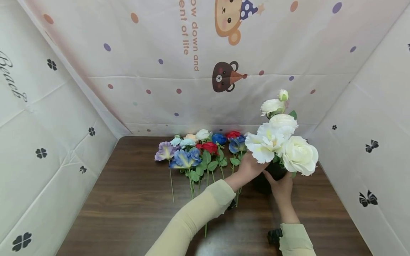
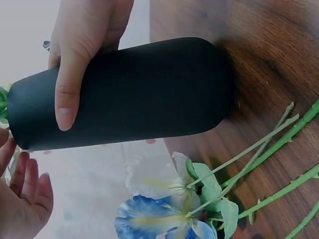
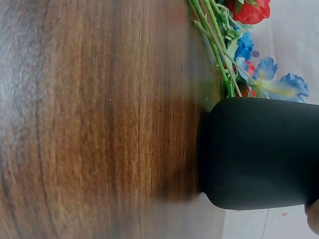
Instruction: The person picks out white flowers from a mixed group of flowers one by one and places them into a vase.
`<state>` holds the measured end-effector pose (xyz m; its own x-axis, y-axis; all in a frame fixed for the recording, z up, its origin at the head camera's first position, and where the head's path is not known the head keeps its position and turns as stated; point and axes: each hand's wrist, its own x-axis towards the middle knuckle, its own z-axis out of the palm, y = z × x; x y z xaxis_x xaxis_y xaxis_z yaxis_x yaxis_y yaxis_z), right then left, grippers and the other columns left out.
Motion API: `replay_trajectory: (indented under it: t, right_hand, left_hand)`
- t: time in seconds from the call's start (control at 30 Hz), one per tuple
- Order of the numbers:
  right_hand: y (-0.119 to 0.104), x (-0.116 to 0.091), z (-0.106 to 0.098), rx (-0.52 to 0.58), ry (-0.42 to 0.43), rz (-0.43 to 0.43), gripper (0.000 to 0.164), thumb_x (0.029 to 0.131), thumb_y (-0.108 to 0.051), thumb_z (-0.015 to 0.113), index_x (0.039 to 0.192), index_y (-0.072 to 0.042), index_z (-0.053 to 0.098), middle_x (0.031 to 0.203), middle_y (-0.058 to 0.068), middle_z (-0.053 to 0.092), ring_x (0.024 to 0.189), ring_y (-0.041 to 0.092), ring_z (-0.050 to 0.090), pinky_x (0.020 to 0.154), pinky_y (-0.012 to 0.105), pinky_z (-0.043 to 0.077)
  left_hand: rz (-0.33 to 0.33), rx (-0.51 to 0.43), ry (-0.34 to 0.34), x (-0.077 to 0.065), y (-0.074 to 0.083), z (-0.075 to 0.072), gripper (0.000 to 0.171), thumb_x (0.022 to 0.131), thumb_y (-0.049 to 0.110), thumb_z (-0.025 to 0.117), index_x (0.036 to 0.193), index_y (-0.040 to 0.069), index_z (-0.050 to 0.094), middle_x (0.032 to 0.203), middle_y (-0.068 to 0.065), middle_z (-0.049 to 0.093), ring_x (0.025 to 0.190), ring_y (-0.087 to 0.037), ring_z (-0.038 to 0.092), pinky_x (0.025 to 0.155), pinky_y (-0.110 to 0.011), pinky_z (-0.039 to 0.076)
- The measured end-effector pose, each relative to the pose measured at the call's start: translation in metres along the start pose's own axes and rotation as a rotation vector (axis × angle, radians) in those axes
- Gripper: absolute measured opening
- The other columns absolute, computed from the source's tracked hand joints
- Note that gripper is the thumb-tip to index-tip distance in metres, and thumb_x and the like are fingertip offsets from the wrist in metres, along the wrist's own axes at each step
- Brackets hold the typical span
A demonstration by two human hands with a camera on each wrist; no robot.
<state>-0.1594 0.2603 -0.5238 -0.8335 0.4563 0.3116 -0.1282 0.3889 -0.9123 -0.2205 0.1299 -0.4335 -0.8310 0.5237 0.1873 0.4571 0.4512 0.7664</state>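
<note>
- Gripping the vase (image 2: 159, 92) round its upper part with the right hand (image 1: 282, 186);
- Holding the left hand (image 1: 250, 168) slightly curled at the vase's mouth; cannot tell whether pinching a stem;
- Seen at the table's (image 1: 128, 199) right: vase below white flowers (image 1: 299, 155); lying leftward: loose flowers (image 1: 209, 147).

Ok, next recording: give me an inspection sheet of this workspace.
Surface: brown wood-grain table, slightly glossy.
Job's things: black vase, with white flowers at its mouth.
Clutter: loose flowers in blue, red, purple and pale tones, lying toward the table's far side.
Left hand: at the vase mouth; whether it grips anything is hidden.
Right hand: holds the vase.
Cables: nothing seen.
Surroundings: printed white sheets behind and on both sides.
</note>
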Motion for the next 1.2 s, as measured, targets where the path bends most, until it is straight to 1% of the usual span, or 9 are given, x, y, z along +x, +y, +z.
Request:
replay_trajectory:
  t: [0.03, 0.13, 0.37, 0.43, 0.53, 0.67, 0.8, 1.0, 1.2]
  right_hand:
    - [-0.001, 0.000, 0.000, 0.001, 0.002, -0.002, 0.100, 0.088, -0.004, 0.078, 0.163, -0.020, 0.014, 0.167, 0.020, 0.027, 0.155, 0.043, 0.025, 0.126, 0.063, 0.020]
    - [-0.002, -0.001, -0.001, -0.001, 0.003, -0.002, 0.100, 0.088, -0.004, 0.079, 0.163, -0.019, 0.015, 0.167, 0.019, 0.028, 0.155, 0.042, 0.026, 0.126, 0.062, 0.021]
    - [-0.002, 0.000, 0.000, -0.016, 0.008, 0.034, 0.099, 0.088, -0.009, 0.080, 0.162, -0.015, 0.016, 0.166, 0.021, 0.028, 0.155, 0.043, 0.027, 0.125, 0.063, 0.023]
    - [-0.002, 0.000, 0.000, -0.024, 0.007, 0.048, 0.099, 0.088, -0.011, 0.081, 0.163, -0.015, 0.015, 0.166, 0.021, 0.028, 0.155, 0.043, 0.027, 0.124, 0.063, 0.023]
    - [-0.002, 0.000, 0.000, -0.046, 0.004, 0.073, 0.101, 0.089, -0.014, 0.081, 0.163, -0.016, 0.013, 0.167, 0.022, 0.027, 0.154, 0.044, 0.028, 0.123, 0.064, 0.025]
    - [-0.002, 0.001, -0.001, -0.045, -0.003, 0.083, 0.103, 0.088, -0.016, 0.081, 0.164, -0.020, 0.011, 0.168, 0.022, 0.025, 0.154, 0.045, 0.028, 0.123, 0.064, 0.025]
    - [-0.003, 0.000, 0.001, -0.034, 0.002, 0.065, 0.102, 0.088, -0.013, 0.081, 0.164, -0.018, 0.013, 0.168, 0.021, 0.027, 0.154, 0.044, 0.028, 0.123, 0.064, 0.025]
    - [-0.004, 0.000, 0.002, -0.031, 0.017, 0.048, 0.100, 0.088, -0.011, 0.081, 0.163, -0.017, 0.016, 0.167, 0.019, 0.029, 0.155, 0.041, 0.029, 0.124, 0.061, 0.026]
    - [-0.002, 0.001, 0.001, -0.050, 0.015, 0.064, 0.100, 0.088, -0.014, 0.081, 0.163, -0.016, 0.016, 0.167, 0.021, 0.028, 0.154, 0.043, 0.030, 0.123, 0.062, 0.026]
  left_hand:
    - [0.027, 0.083, 0.059, -0.002, -0.001, -0.001, 0.046, 0.102, 0.023, 0.064, 0.147, 0.015, 0.054, 0.146, 0.000, 0.062, 0.132, -0.013, 0.060, 0.099, -0.014, 0.050]
    - [0.063, -0.042, 0.094, -0.007, -0.004, -0.003, 0.044, 0.101, 0.022, 0.064, 0.144, 0.012, 0.057, 0.140, -0.004, 0.066, 0.126, -0.017, 0.065, 0.095, -0.018, 0.053]
    - [0.160, -0.015, 0.142, -0.011, -0.011, -0.022, 0.031, 0.099, 0.010, 0.066, 0.129, 0.005, 0.067, 0.104, -0.013, 0.076, 0.081, -0.016, 0.068, 0.070, -0.013, 0.046]
    - [0.117, -0.010, 0.171, -0.008, -0.014, -0.030, 0.018, 0.098, 0.007, 0.064, 0.113, 0.002, 0.072, 0.087, -0.015, 0.074, 0.064, -0.014, 0.058, 0.061, -0.015, 0.039]
    - [-0.008, -0.081, 0.216, -0.003, -0.023, -0.038, 0.014, 0.097, 0.007, 0.063, 0.102, 0.001, 0.075, 0.087, -0.015, 0.076, 0.063, -0.007, 0.056, 0.059, -0.012, 0.038]
    - [-0.155, -0.268, 0.230, 0.000, -0.041, -0.041, 0.022, 0.100, 0.010, 0.061, 0.113, 0.001, 0.076, 0.097, -0.016, 0.079, 0.077, -0.018, 0.073, 0.065, -0.014, 0.049]
    - [-0.260, -0.367, 0.173, -0.002, -0.060, -0.035, 0.027, 0.103, 0.011, 0.059, 0.123, 0.001, 0.074, 0.109, -0.019, 0.078, 0.096, -0.032, 0.077, 0.069, -0.020, 0.057]
    - [-0.380, -0.332, 0.098, -0.002, -0.075, -0.018, 0.026, 0.101, 0.008, 0.061, 0.121, -0.001, 0.074, 0.103, -0.022, 0.078, 0.097, -0.037, 0.075, 0.056, -0.017, 0.045]
    - [-0.361, -0.172, 0.034, -0.002, -0.084, -0.001, 0.025, 0.101, 0.007, 0.062, 0.122, 0.001, 0.074, 0.106, -0.017, 0.079, 0.086, -0.028, 0.074, 0.058, -0.018, 0.041]
